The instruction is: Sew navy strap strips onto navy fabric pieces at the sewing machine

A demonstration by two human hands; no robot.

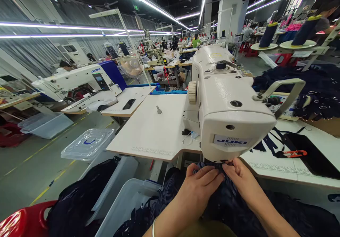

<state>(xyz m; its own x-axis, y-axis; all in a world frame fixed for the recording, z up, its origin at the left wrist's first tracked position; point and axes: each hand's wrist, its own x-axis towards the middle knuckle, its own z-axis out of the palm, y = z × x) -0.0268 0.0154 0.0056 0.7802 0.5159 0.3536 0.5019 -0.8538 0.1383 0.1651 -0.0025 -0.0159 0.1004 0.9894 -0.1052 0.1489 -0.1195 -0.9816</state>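
A white sewing machine (225,99) marked JUKI stands over my hands. Under its head, my left hand (200,185) has its fingers closed on dark navy fabric (223,201), palm down. On the other side of the stitching area, my right hand (240,176) pinches the same fabric between thumb and fingers. The fingertips of both hands are close together, and the needle itself is hidden by the machine head. More of the patterned fabric drapes from the machine down over my lap.
Dark straps, a black phone (316,155) and orange thread snips (294,153) lie on the right of the table. A grey flat metal piece (158,110) rests on the left tabletop (138,130). Plastic bins (124,198) with dark garments and a red stool (23,219) stand lower left.
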